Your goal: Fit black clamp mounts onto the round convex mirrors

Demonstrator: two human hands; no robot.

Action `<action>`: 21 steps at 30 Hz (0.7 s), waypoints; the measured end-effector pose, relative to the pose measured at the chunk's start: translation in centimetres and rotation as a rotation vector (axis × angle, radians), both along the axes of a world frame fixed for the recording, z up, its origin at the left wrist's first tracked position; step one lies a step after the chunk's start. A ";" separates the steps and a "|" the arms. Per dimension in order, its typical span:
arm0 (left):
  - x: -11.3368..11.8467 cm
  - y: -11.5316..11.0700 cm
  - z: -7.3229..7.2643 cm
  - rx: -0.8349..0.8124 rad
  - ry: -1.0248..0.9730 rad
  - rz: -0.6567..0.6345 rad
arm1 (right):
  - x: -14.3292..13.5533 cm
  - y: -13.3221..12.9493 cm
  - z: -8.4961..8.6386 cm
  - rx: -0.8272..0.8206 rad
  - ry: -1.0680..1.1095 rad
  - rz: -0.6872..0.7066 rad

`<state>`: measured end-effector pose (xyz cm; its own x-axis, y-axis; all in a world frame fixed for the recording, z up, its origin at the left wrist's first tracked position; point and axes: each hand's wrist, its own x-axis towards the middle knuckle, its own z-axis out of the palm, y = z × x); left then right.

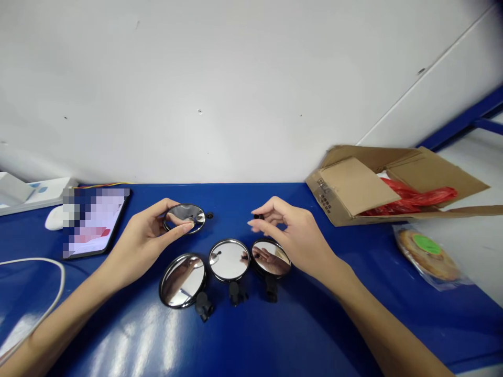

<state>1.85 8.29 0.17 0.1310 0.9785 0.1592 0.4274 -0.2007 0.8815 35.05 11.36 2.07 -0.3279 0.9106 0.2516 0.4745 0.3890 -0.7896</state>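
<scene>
My left hand (147, 238) grips a round black-rimmed mirror (184, 213) by its edge, thumb across the glass. From that mirror's right side a small black stub (209, 215) sticks out. My right hand (285, 222) is pinched on a small black part (258, 216), mostly covered by the fingertips. Below the hands lie three more round mirrors: a left mirror (183, 281), a middle mirror (229, 259) and a right mirror (271, 257). Each of these has a black clamp mount at its lower edge, such as the left clamp (204, 306).
A phone (96, 222) lies at the left beside a white mouse (55, 217) and a white box (43, 193). A white cable (61, 277) crosses my left forearm. At the right stand an open cardboard box (334, 191) with red plastic and a wrapped pastry (428, 256). A white wall backs the blue table.
</scene>
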 end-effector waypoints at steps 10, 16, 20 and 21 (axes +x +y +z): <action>2.6 -4.1 1.9 -0.051 -0.204 -0.061 | -2.7 -2.8 0.3 -0.005 0.459 0.190; 3.3 -4.5 2.3 -0.186 -0.300 -0.036 | -2.6 -2.9 0.4 0.072 0.419 0.171; 4.4 -5.1 3.1 -0.349 -0.395 0.044 | -2.7 -3.2 0.5 0.153 0.373 0.155; 4.6 -5.2 3.2 -0.371 -0.416 0.040 | -2.7 -3.2 0.5 0.172 0.364 0.161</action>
<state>6.47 3.12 3.38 0.0927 0.9817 -0.1663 0.0293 0.1642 0.9860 32.35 8.13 2.57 -0.3243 0.7899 0.5205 0.0994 0.5757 -0.8116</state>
